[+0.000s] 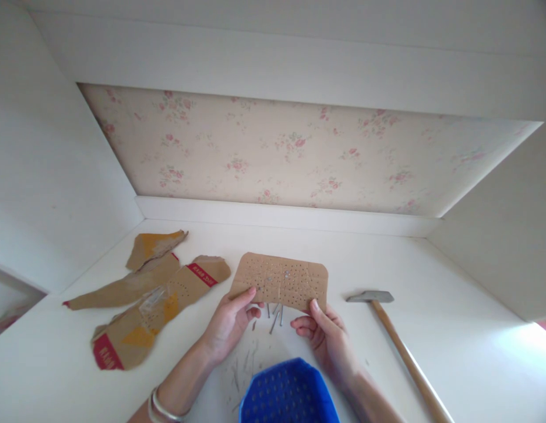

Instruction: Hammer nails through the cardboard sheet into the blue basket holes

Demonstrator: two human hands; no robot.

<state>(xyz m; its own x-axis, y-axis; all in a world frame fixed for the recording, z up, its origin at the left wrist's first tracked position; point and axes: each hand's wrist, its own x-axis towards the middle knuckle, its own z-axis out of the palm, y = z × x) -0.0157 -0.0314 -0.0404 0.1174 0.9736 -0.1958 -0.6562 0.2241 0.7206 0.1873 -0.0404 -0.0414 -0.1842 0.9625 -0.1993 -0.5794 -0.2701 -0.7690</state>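
Observation:
A piece of brown cardboard (279, 282), dotted with small holes, is held up in front of me by its two lower corners. My left hand (231, 320) pinches the left corner, thumb on top. At the right corner my right hand (325, 332) grips it the same way. A few nail heads show on the card's face. Several nails (275, 317) appear below its near edge; whether they stick through it or lie on the table I cannot tell. Close below the hands stands a blue perforated basket (290, 390).
Torn cardboard pieces (144, 311) with red and yellow markings lie on the white table at left. A hammer (402, 346) with a wooden handle rests at right. Thin nails (241, 367) are scattered left of the basket. White panels and a floral-papered wall (264, 150) enclose the table.

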